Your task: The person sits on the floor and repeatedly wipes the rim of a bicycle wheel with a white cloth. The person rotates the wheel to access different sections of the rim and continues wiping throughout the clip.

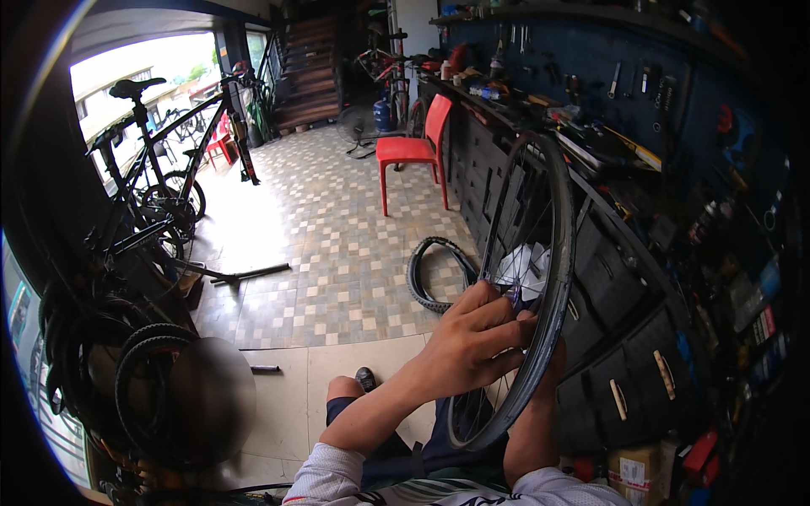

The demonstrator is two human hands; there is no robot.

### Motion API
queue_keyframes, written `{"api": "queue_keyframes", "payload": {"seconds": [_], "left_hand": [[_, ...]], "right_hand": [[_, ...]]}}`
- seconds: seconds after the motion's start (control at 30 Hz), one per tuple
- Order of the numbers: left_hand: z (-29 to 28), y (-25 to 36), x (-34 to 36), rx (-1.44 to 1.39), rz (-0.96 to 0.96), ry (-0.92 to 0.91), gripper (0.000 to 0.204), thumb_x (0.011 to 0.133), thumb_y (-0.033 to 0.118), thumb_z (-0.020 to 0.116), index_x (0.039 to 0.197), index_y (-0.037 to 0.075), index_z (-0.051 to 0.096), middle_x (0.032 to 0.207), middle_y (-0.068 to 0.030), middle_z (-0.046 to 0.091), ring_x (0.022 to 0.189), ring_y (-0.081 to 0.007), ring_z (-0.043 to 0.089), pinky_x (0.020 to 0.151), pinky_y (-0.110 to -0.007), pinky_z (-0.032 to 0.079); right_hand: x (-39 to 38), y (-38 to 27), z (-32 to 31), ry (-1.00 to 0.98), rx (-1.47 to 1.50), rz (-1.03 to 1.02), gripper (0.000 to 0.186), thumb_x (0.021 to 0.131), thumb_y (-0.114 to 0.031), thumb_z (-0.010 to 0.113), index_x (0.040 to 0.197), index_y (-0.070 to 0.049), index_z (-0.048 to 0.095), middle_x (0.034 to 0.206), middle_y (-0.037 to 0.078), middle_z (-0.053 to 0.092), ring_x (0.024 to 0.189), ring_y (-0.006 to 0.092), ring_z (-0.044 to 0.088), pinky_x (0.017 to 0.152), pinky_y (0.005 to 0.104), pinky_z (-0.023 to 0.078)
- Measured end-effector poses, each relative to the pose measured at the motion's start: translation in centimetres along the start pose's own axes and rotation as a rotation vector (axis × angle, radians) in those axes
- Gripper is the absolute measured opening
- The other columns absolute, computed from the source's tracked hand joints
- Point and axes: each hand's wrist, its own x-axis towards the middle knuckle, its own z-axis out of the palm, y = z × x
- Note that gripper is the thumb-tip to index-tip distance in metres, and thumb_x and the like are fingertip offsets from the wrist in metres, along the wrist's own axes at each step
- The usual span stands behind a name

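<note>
A bare bicycle wheel (pixel 561 253) stands upright and slightly tilted in front of me, its black rim without a tyre. My left hand (pixel 477 337) reaches in from the left side, its fingers curled closed at the hub (pixel 513 293), among the spokes. My right hand (pixel 553 363) is on the far side of the wheel; the rim hides most of it, and its fingers do not show clearly. Crumpled white material (pixel 525 266), cloth or paper, shows through the spokes just beyond the hub.
A loose knobby tyre (pixel 413 274) lies on the tiled floor ahead. Beyond it stands a red chair (pixel 407 152). A cluttered workbench with dark drawers (pixel 607 337) runs along the right. Bicycle frames (pixel 160 135) and stacked tyres (pixel 126 371) occupy the left. A cardboard box (pixel 634 472) sits low at right.
</note>
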Motion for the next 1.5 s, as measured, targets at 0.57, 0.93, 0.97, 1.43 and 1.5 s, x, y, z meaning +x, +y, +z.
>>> {"api": "queue_keyframes", "payload": {"seconds": [0.57,0.93,0.97,1.43,1.5], "left_hand": [[0.1,-0.7,1.5,-0.262,0.085,-0.061,0.028,0.069,0.006,0.080,0.096,0.005,0.074,0.102,-0.0087,0.064,0.101,-0.0298,0.056,0.089,-0.040,0.048],[0.0,-0.5,1.2,-0.173,0.101,-0.035,0.036,0.067,0.007,0.083,0.101,0.005,0.070,0.102,-0.0061,0.061,0.100,-0.0314,0.056,0.089,-0.040,0.049],[-0.2,-1.0,0.7,-0.142,0.108,-0.031,0.036,0.068,0.007,0.083,0.102,0.005,0.070,0.101,-0.0059,0.062,0.100,-0.0316,0.058,0.087,-0.040,0.050],[-0.4,0.2,-0.4,-0.099,-0.056,0.024,0.036,0.073,0.001,0.077,0.108,0.004,0.070,0.099,-0.0083,0.064,0.100,-0.0315,0.060,0.086,-0.041,0.050],[-0.3,1.1,-1.2,-0.090,-0.146,0.028,0.041,0.075,0.001,0.075,0.116,0.003,0.069,0.099,-0.0094,0.064,0.100,-0.0318,0.060,0.087,-0.041,0.050]], "right_hand": [[0.6,-1.3,-0.6,-0.039,0.022,0.130,0.034,0.099,-0.033,0.065,0.107,0.000,0.069,0.083,-0.001,0.064,0.075,0.0058,0.061,0.068,0.0217,0.047],[1.1,-0.9,0.0,-0.012,0.218,0.122,0.050,0.094,-0.031,0.072,0.129,-0.001,0.055,0.105,0.004,0.064,0.083,0.0064,0.064,0.063,0.0202,0.050],[1.1,-1.2,0.4,-0.048,0.221,0.128,0.055,0.094,-0.037,0.074,0.131,-0.001,0.054,0.107,0.003,0.063,0.086,0.0062,0.064,0.069,0.0204,0.052],[1.4,-1.4,2.0,0.022,0.238,0.120,0.041,0.099,-0.025,0.063,0.130,0.000,0.053,0.099,0.006,0.064,0.085,0.0098,0.064,0.069,0.0228,0.053],[1.5,-0.7,2.3,0.016,0.229,0.019,0.031,0.100,-0.013,0.061,0.127,0.001,0.055,0.094,0.006,0.064,0.079,0.0095,0.064,0.062,0.0222,0.053]]}}
